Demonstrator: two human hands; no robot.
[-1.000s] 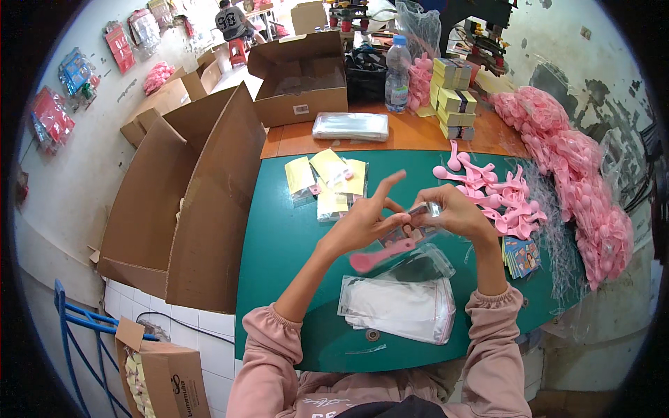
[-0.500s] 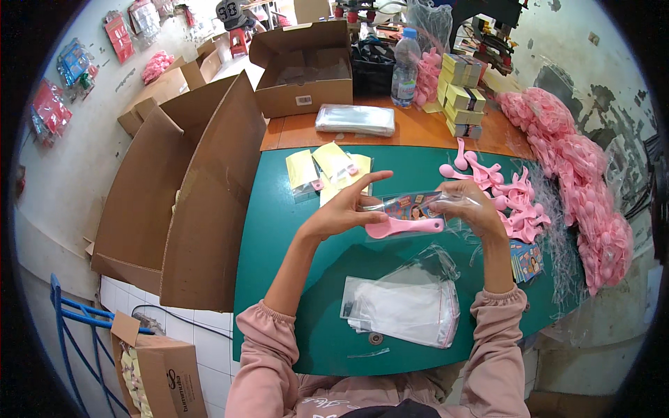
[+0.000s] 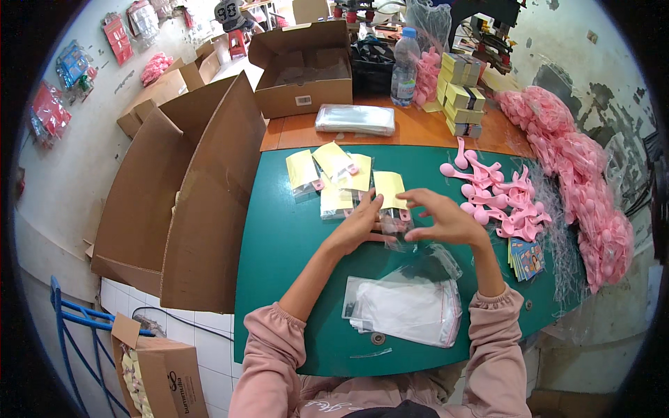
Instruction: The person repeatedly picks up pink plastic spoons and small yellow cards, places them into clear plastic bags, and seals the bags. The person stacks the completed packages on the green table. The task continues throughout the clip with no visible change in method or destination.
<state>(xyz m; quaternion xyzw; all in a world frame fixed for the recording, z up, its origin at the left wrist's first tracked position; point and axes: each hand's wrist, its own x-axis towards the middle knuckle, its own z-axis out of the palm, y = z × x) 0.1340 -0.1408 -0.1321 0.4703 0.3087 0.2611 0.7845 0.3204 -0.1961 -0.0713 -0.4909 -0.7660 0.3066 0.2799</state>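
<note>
A clear plastic packet (image 3: pixel 390 187) with a yellow card and a pink spoon inside lies on the green table between my hands. My left hand (image 3: pixel 354 228) is at its left side, fingers stretched out and partly against the bag. On the other side, my right hand (image 3: pixel 446 217) is open, thumb and fingers apart around the packet's right edge. Several similar yellow-card packets (image 3: pixel 301 169) lie just beyond my left hand. A stack of clear plastic bags (image 3: pixel 411 310) rests in front of me. Loose pink spoons (image 3: pixel 516 191) are heaped to the right, near small printed cards (image 3: pixel 526 259).
At the left stands a large open cardboard box (image 3: pixel 209 202). Beyond the green surface are another cardboard box (image 3: pixel 306 97), a bundle of clear bags (image 3: pixel 355 120), a water bottle (image 3: pixel 405 70) and stacked yellow cards (image 3: pixel 463 101). Bagged pink spoons (image 3: pixel 564 160) line the right edge.
The bag with the pink spoon and printed card, held up in both hands before, now lies on the table with its yellow side up. Both hands have lowered and loosened around it.
</note>
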